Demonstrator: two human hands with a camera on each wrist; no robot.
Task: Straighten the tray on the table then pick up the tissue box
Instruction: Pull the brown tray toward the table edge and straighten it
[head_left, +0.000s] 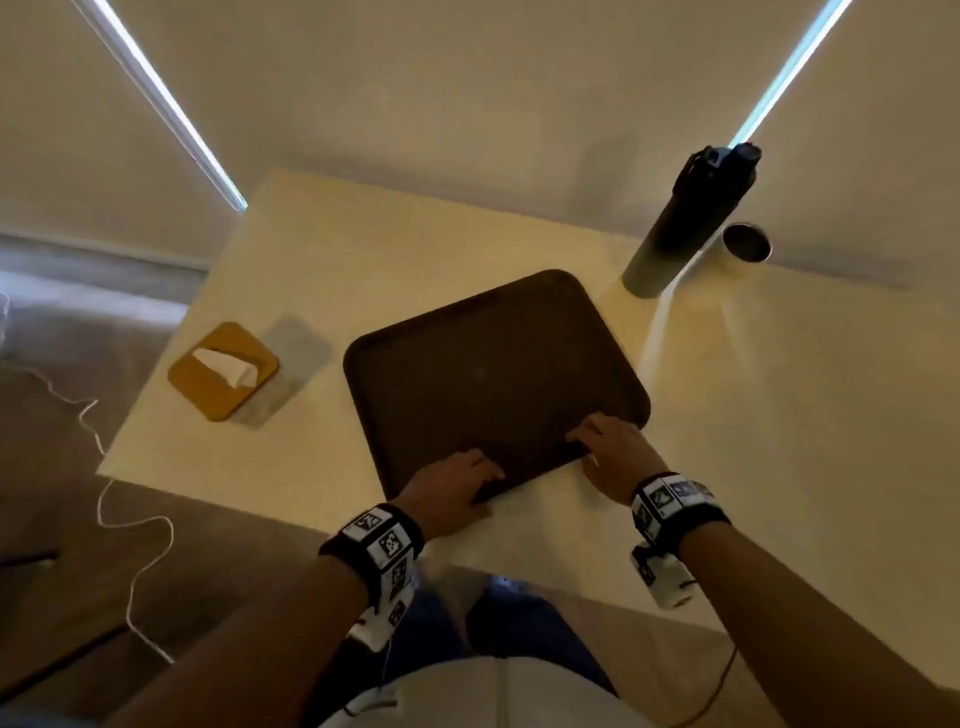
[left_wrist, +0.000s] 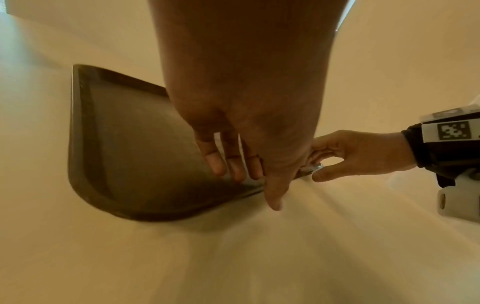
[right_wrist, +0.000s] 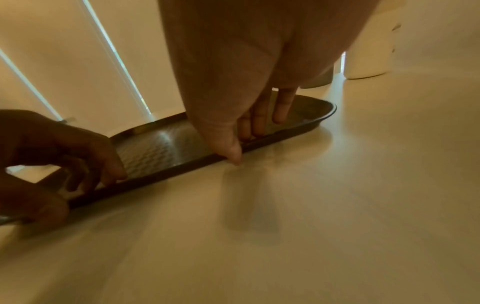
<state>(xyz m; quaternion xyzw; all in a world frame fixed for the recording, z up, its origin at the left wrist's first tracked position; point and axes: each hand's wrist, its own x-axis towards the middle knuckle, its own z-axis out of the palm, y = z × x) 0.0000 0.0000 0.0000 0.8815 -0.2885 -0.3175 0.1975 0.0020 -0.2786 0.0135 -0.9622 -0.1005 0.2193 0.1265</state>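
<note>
The pale table (head_left: 779, 395) carries everything; my dark tray (head_left: 488, 374) lies skewed on it, near the middle. My left hand (head_left: 452, 491) and right hand (head_left: 615, 457) both pinch the tray's near rim, fingers (left_wrist: 217, 162) inside and thumbs against the outer edge. A tall dark bottle (head_left: 691, 218) stands beyond the tray's far right corner, a cup (head_left: 745, 249) beside it. The tissue box (head_left: 223, 371) sits apart to the tray's left.
</note>
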